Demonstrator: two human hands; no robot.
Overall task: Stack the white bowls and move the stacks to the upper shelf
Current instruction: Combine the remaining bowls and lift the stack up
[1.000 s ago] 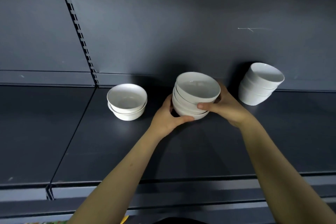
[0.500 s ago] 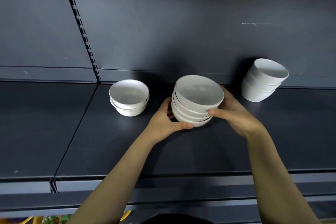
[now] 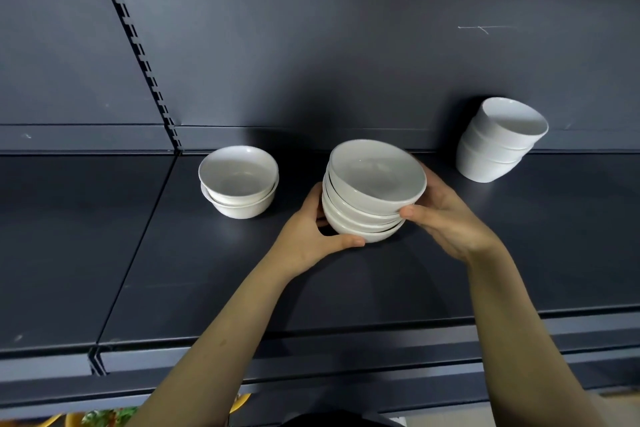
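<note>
A dark shelf [image 3: 363, 288] is spanning the frame. At centre, the left hand [image 3: 308, 236] and right hand [image 3: 450, 222] are curling their fingers [image 3: 414, 212] round the bowl stack [image 3: 370, 191].

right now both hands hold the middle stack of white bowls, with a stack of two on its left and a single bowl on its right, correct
Not quite: on its right stands a stack of three bowls, not a single bowl, as the head view shows. Otherwise right: the left hand and right hand hold the middle stack, with a stack of two on its left.
</note>
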